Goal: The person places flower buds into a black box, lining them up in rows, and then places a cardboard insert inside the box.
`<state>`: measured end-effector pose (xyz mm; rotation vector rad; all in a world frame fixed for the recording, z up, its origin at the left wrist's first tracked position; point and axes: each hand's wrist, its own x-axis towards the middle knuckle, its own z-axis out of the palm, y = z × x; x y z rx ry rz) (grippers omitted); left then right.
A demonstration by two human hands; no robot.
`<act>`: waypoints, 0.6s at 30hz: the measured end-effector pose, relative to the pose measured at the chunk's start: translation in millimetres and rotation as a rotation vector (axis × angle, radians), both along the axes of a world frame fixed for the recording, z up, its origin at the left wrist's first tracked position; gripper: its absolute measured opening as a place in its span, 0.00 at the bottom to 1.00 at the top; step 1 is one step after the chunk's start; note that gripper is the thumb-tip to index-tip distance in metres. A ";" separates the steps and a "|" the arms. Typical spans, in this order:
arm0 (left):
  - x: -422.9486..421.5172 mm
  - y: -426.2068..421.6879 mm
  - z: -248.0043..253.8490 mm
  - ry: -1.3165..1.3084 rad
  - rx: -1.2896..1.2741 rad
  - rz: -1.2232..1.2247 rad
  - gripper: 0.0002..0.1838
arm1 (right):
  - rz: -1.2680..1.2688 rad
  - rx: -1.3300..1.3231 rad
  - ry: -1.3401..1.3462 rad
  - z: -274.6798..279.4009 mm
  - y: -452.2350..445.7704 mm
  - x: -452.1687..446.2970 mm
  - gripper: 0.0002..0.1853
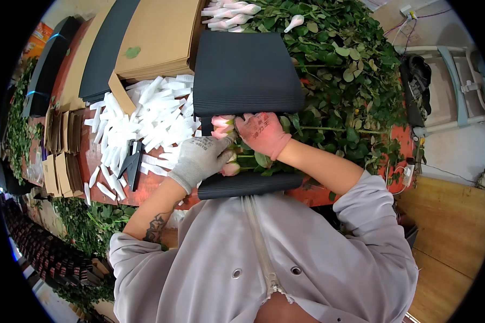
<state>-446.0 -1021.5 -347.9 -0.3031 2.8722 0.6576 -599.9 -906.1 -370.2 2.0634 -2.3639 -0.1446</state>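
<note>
My left hand [200, 157], in a grey glove, reaches over pale pink roses [222, 125] with its fingers at the blooms; whether it grips one is unclear. In a pink glove, my right hand [262, 133] lies just right of the same roses, its fingertips bent down by the blooms and partly hidden. Another rose bloom [230, 169] shows below my left hand. The roses lie between a stack of black sheets [247, 72] above and a folded black sheet edge [250, 184] near my body. Their green stems run to the right.
White mesh sleeves [145, 113] are heaped at the left, with a black tool [131, 164] among them. Brown cardboard sheets [153, 37] lie behind. Leafy stems [345, 70] cover the red table's [318, 197] right side. A folded chair [452, 86] stands far right.
</note>
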 end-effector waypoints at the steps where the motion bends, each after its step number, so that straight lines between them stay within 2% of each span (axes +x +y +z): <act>1: -2.1 -0.4 -1.3 0.005 -0.003 0.002 0.21 | 0.009 -0.057 0.037 -7.2 -0.2 0.2 0.09; 4: -0.5 1.9 -4.0 -0.065 -0.015 -0.025 0.20 | 0.017 -0.188 0.087 -18.5 -0.8 1.9 0.11; 7: -3.0 -5.9 -3.8 0.014 0.009 -0.055 0.19 | 0.076 -0.184 0.021 -14.1 -0.1 -3.4 0.10; 9: -2.9 -15.8 -10.9 0.130 -0.007 -0.040 0.18 | 0.014 -0.152 0.008 -5.4 4.0 -1.6 0.10; 10: -3.9 -16.4 -8.2 0.120 -0.005 -0.062 0.18 | -0.003 -0.119 0.002 -5.4 5.0 -1.4 0.10; 12: -4.8 -18.9 3.4 -0.093 -0.026 0.003 0.19 | -0.007 -0.155 -0.009 -12.2 2.0 -4.2 0.10; 14: -7.3 -21.5 3.3 -0.110 -0.048 -0.012 0.19 | 0.034 -0.177 0.028 -15.3 -1.6 -1.5 0.09; 17: -8.1 -27.3 4.4 0.004 0.012 -0.036 0.17 | 0.042 -0.195 -0.014 1.3 6.5 2.2 0.08; 18: -7.1 -30.9 2.8 0.154 0.064 -0.037 0.15 | 0.062 -0.186 -0.075 13.3 9.3 2.3 0.07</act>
